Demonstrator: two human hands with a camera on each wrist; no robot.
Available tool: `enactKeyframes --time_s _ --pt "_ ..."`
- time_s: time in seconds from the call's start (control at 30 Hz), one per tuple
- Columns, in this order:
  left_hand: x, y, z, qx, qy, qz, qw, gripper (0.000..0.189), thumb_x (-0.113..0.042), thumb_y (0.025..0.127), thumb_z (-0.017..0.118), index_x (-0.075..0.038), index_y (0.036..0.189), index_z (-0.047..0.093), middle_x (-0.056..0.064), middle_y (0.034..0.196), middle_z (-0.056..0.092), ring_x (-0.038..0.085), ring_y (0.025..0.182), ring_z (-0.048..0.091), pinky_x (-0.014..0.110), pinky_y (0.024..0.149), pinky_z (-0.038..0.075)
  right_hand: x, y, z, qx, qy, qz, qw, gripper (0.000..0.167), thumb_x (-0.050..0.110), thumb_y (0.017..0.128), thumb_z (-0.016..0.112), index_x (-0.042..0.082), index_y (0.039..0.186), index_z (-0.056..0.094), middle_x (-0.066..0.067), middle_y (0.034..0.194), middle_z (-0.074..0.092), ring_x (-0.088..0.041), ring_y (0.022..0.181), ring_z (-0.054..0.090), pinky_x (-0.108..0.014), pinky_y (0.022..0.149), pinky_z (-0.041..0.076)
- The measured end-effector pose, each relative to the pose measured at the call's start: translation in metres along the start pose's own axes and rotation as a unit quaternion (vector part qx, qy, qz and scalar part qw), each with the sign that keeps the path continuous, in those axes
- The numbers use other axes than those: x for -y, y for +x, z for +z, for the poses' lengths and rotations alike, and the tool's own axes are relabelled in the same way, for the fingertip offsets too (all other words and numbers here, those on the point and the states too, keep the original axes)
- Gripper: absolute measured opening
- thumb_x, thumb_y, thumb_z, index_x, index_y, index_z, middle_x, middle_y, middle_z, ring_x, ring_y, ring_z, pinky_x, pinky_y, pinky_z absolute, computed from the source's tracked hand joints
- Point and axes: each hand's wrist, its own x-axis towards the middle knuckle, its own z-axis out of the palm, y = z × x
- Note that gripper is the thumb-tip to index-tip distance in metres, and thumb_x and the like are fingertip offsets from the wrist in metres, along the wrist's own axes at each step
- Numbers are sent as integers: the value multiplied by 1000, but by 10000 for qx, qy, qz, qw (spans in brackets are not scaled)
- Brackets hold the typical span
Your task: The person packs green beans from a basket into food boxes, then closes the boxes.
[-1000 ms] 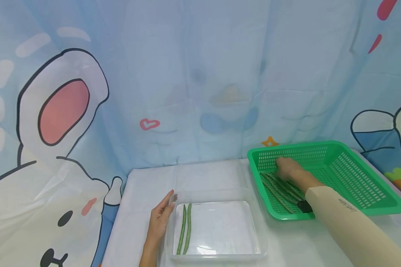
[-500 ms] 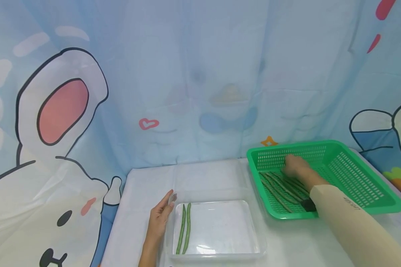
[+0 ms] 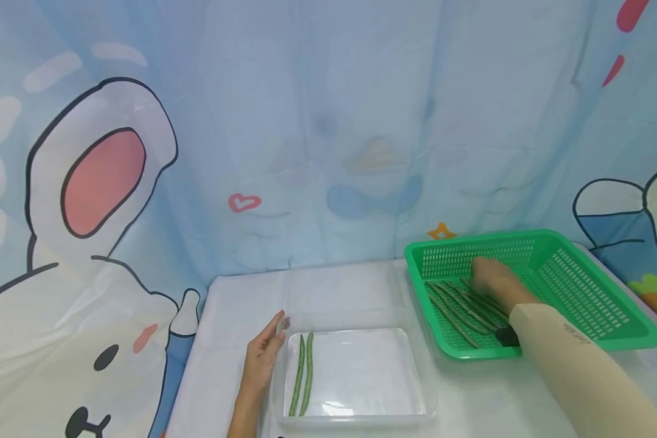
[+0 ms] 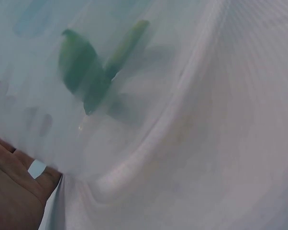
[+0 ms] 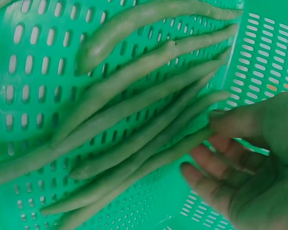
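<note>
The person's right hand is inside the basket with thumb and forefinger closed on one end of a green bean, the other fingers loosely bent below it. That bean lies in the basket beside several loose beans, roughly parallel to it and some touching one another, in the left part of the basket along its left wall. The green basket, its walls and floor slotted, stands at the far right corner of the white tabletop. A beige sleeve with dark lettering covers the right forearm and crosses the basket's near rim. To the left of the basket stands a clear container; two beans lie side by side in it along its left wall. The left hand touches the container's left edge near its far left corner, fingers extended. Behind the tabletop's far edge hangs a light blue curtain with printed cartoon figures.
</note>
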Motion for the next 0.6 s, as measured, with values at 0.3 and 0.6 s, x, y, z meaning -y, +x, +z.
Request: enactKeyframes --time_s 0.3,0.6 --pt "1 0 -1 30 9 13 10000 47 -21 106 60 -10 152 55 7 153 57 20 149 43 8 112 32 7 -5 -3 -997 178 -650 9927 34 -2 102 47 -18 128 62 -41 129 60 -62 116 57 -66 89 54" --pt "1 1 0 101 -73 52 9999 48 -21 107 59 -9 152 54 9 152 57 21 148 47 8 111 32 19 -3 -5 -1787 451 -993 9778 34 -1 104 48 -13 132 63 -38 130 62 -55 109 65 -60 80 57"
